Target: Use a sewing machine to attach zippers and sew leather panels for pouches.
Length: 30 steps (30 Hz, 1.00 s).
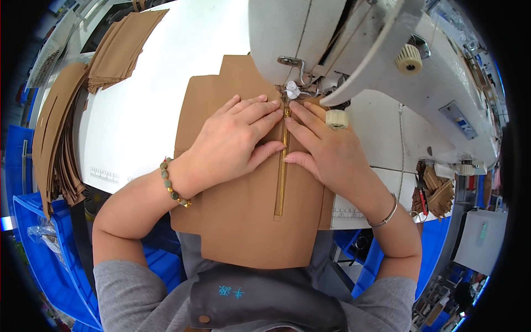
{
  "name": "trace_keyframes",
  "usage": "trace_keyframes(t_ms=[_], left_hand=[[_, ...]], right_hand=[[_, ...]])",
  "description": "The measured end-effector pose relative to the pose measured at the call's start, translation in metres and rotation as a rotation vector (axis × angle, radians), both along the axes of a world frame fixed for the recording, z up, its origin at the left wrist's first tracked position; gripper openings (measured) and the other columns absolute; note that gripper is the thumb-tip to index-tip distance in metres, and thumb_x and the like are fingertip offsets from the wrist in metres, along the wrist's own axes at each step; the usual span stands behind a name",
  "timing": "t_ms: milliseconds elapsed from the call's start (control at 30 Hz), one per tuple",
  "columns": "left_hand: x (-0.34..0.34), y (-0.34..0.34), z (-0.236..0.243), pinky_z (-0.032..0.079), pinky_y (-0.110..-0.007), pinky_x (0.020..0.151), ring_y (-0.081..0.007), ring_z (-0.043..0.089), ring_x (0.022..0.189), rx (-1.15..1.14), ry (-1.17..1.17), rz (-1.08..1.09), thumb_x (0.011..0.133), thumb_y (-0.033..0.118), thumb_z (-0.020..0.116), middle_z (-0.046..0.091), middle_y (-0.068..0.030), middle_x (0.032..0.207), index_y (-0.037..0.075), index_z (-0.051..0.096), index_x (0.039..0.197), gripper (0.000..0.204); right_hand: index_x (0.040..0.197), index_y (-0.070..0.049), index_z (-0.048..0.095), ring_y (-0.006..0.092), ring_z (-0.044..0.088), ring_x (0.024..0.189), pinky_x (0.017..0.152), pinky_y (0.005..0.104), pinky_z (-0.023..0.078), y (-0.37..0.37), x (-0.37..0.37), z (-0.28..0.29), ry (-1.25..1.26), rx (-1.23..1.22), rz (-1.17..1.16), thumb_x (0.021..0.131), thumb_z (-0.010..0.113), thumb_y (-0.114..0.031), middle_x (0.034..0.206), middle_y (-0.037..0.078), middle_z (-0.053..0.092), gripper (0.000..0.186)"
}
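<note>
A tan cut panel (232, 232) lies under a white sewing machine's head (282, 33), with a gold zipper (282, 177) set lengthwise in a narrow slot. My left hand (232, 138) lies flat on the panel left of the zipper, fingertips near the presser foot (289, 94), thumb at the zipper's edge. My right hand (321, 149) presses on the panel to the right of it, fingers spread, thumb beside the zipper. A small white piece (293, 88) sits at the needle area. The needle itself is too small to make out.
Stacks of tan strips (61, 127) and pieces (121, 50) lie on the white table's left (138, 110). Scraps (441, 193) and red-handled scissors (423, 202) are at the right edge. Blue bins (33, 238) stand below on both sides; the machine's arm (420, 99) extends right.
</note>
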State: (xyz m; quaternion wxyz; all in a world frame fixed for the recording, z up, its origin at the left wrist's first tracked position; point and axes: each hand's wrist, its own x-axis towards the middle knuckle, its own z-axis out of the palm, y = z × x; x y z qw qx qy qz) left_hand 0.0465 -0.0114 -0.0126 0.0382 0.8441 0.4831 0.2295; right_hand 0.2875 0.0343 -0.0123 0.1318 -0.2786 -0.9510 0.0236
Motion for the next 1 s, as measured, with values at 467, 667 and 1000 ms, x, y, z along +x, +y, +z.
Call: trace_keyframes(t_ms=[467, 667, 1000], left_hand=[[-0.002, 0.003, 0.001, 0.049, -0.054, 0.111, -0.0339, 0.065, 0.12, 0.001, 0.008, -0.028, 0.091, 0.037, 0.078, 0.067, -0.0128, 0.138, 0.003, 0.069, 0.133, 0.055], [-0.003, 0.004, 0.002, 0.049, -0.052, 0.11, -0.0341, 0.065, 0.119, 0.01, 0.004, -0.039, 0.087, 0.04, 0.08, 0.067, -0.0129, 0.138, 0.001, 0.069, 0.132, 0.061], [-0.003, 0.007, 0.003, 0.05, -0.047, 0.108, -0.0331, 0.066, 0.116, 0.019, -0.002, -0.049, 0.088, 0.04, 0.079, 0.068, -0.0139, 0.136, -0.002, 0.069, 0.131, 0.061]], right_hand=[[0.136, -0.005, 0.064, 0.0318, 0.06, 0.124, 0.118, 0.0497, 0.039, -0.001, -0.002, -0.002, 0.078, -0.017, 0.001, 0.086, 0.077, -0.045, 0.141, 0.012, 0.065, 0.066], [0.133, -0.006, 0.065, 0.0324, 0.061, 0.123, 0.117, 0.0505, 0.04, -0.001, -0.001, -0.003, 0.095, -0.017, 0.006, 0.086, 0.076, -0.046, 0.14, 0.013, 0.065, 0.063], [0.093, -0.008, 0.081, 0.0284, 0.071, 0.091, 0.085, 0.0403, 0.056, 0.024, 0.014, 0.029, 0.392, 0.116, -0.333, 0.095, 0.075, -0.027, 0.103, 0.009, 0.078, 0.02]])
